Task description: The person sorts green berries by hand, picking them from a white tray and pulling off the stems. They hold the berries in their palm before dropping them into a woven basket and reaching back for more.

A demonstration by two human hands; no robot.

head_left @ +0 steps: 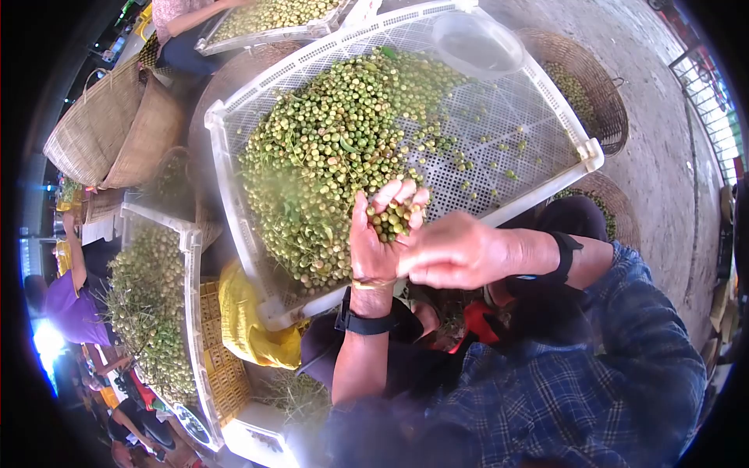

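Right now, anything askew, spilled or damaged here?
Nothing damaged or spilled. The tray sits askew, with berries heaped on its left half and only strays on the right. A clear bowl lies in its far corner. The left hand cups some berries; the right hand touches it.

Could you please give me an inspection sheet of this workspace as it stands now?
Surface: white perforated tray, with woven baskets showing beneath it.
Job's things: small green fruits heaped on the tray's left half; a handful lies in the left palm.
Clutter: clear plastic bowl in the tray; yellow cloth; second tray holding more fruits.
Fingers: left hand open and cupped; right hand curled against it.
Cables: nothing seen.
Surroundings: concrete floor; person in purple nearby.
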